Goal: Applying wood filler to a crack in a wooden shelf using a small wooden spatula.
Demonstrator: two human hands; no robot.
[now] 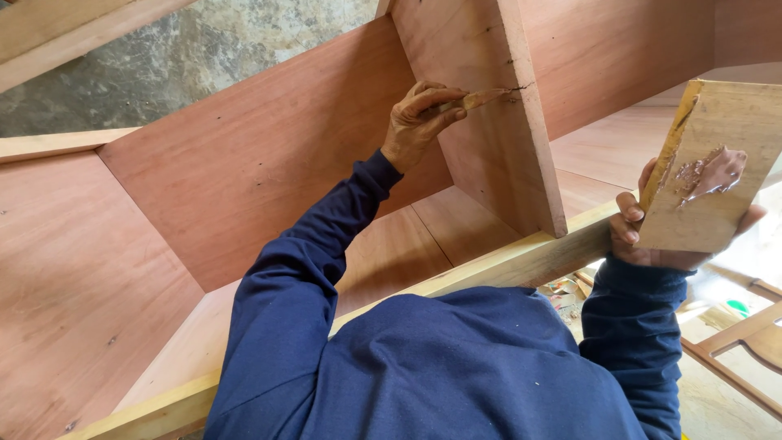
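The left hand (pixel 415 122) pinches a wooden spatula (pixel 481 99) against a crack in the plywood divider (pixel 497 163), filling underway. The right hand (pixel 652 236) grips a scrap board (pixel 700 204); reddish putty (pixel 709 173) remains, so more is left

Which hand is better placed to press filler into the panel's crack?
Probably left: the left hand holds the wooden spatula at the crack, while the right hand is busy gripping the putty board.

At eleven o'clock the left hand (pixel 417 122) presses a thin wooden spatula (pixel 481 99) to a plywood divider (pixel 497 155); at three o'clock the right hand (pixel 660 236) grips a putty-smeared wood scrap (pixel 700 204).
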